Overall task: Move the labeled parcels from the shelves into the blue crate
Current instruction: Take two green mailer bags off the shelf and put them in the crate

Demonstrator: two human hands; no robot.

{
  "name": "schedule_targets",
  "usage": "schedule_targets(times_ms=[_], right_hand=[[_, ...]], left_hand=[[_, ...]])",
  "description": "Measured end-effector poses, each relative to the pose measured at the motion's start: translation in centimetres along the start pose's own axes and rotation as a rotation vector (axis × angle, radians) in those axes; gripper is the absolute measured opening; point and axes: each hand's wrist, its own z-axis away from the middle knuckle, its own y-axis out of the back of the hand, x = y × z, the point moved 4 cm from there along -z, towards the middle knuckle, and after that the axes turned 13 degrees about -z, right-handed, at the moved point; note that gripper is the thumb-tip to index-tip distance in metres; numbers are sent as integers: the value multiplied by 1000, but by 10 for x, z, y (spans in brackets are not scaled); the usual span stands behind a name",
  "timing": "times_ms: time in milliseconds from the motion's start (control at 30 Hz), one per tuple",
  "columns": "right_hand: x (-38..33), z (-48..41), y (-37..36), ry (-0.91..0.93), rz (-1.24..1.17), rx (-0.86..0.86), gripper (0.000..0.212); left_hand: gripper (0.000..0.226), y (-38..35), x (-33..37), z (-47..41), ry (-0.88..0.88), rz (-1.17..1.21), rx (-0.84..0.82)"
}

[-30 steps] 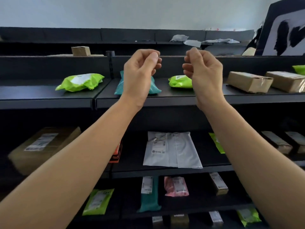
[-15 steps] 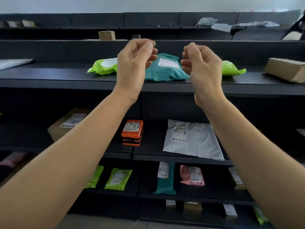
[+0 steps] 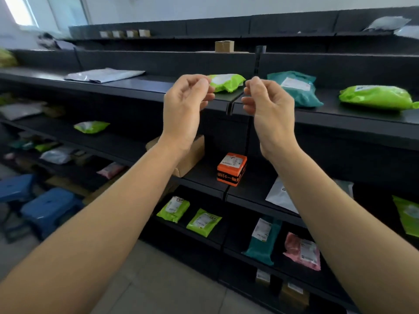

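The raised left hand (image 3: 184, 107) is covering the left end of a lime-green plastic mailer (image 3: 227, 82) and most of a brown cardboard box (image 3: 192, 155). At the far left of the frame, blue plastic shapes (image 3: 45, 207) are blurring beyond telling. The right forearm is hiding part of a white flat mailer (image 3: 280, 197).

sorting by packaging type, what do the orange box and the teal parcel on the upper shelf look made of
Orange box: probably printed cardboard with a slight sheen, given its crisp square edges and white label. Teal parcel: likely a soft plastic mailer bag, wrinkled and faintly glossy.
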Motion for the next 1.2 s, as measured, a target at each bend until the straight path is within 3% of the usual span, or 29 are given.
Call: schedule_targets(times_ms=[400, 800, 1200], right_hand=[[-19, 58, -27, -70, -123, -123, 19], [-34, 68, -38, -53, -114, -133, 21], [17, 77, -144, -101, -100, -103, 20]], left_hand=[[16, 50, 34, 71, 16, -56, 141], [15, 66, 44, 77, -18, -43, 143], [16, 164, -12, 36, 0, -52, 114]])
